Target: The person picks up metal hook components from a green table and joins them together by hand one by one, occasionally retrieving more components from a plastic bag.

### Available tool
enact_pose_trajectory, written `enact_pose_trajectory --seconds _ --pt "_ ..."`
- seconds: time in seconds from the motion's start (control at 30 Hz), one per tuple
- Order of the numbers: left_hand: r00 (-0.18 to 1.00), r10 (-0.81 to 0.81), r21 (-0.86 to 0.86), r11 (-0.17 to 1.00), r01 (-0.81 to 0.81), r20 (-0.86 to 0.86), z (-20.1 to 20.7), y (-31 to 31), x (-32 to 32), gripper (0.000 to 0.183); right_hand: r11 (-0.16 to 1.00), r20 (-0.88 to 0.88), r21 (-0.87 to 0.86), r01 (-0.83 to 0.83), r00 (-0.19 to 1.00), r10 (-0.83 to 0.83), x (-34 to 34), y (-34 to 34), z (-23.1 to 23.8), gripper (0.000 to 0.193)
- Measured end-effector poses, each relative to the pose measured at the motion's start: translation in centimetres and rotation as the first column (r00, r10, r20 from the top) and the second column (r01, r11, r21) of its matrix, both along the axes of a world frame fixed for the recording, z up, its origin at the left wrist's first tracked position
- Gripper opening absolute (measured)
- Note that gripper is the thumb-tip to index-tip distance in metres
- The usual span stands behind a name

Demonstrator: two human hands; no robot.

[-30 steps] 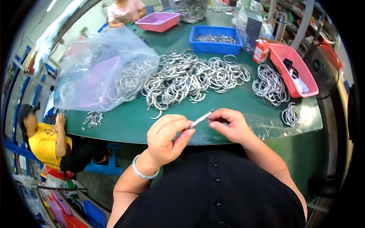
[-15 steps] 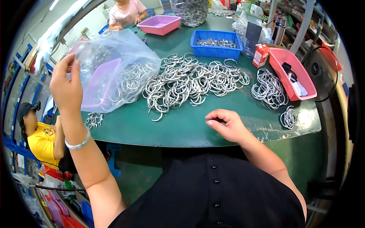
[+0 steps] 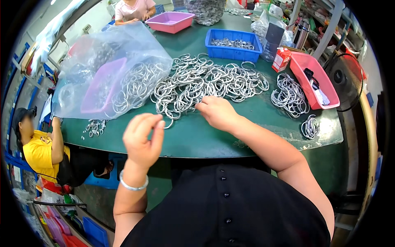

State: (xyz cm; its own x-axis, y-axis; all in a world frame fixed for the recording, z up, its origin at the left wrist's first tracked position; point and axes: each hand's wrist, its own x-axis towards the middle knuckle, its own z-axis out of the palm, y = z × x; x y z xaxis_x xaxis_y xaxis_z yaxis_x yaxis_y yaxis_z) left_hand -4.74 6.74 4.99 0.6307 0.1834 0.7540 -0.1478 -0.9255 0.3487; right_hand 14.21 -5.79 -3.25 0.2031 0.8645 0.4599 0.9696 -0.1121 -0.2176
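A broad heap of silver C-shaped bangles (image 3: 214,80) lies on the green table. At the heap's near edge is my right hand (image 3: 218,113), its fingers bent together against the bangles; what they pinch, if anything, is hidden. My left hand (image 3: 142,138) hovers over the near table edge, thumb apart from the fingers, with nothing visible in it. Left of the heap lies a large clear plastic bag (image 3: 142,49) over a purple tray (image 3: 103,88) and more bangles. Just in front of the bag are small metal pieces (image 3: 95,127).
Beyond the heap sits a blue bin (image 3: 234,52) of metal pieces. On the right are a smaller bangle pile (image 3: 289,96), a little bunch (image 3: 310,127), a pink basket (image 3: 314,82) and a red carton (image 3: 281,60). A person in yellow (image 3: 45,152) sits at left; another (image 3: 135,10) works across the table.
My left hand has let go of the plastic bag and come down to the right. My right hand has moved forward and left to the heap. The bag has settled lower.
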Motion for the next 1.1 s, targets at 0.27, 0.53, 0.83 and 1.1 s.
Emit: enact_pose_trajectory --seconds 0.27,0.53,0.83,1.1 --pt "0.983 -0.054 -0.258 0.966 0.007 -0.174 -5.3 -0.5 -0.4 0.006 0.995 0.262 -0.079 -0.068 0.961 0.086 0.4 1.2 0.5 0.006" --pt "0.966 -0.072 -0.376 0.926 -0.028 -0.249 -6.6 -0.8 -1.0 0.007 0.969 0.278 -0.207 -0.133 0.942 0.188 0.2 -0.6 2.2 0.005" --pt "0.966 -0.086 -0.41 0.912 -0.022 -0.242 -7.8 -1.0 -1.2 0.006 0.972 0.316 -0.207 -0.108 0.933 0.171 -0.5 -0.4 3.0 0.005" --pt "0.953 -0.089 -0.409 0.911 -0.039 -0.289 -8.2 -0.8 -1.6 0.008 0.976 0.333 -0.218 -0.002 0.94 0.076 -0.3 -0.2 5.2 0.007"
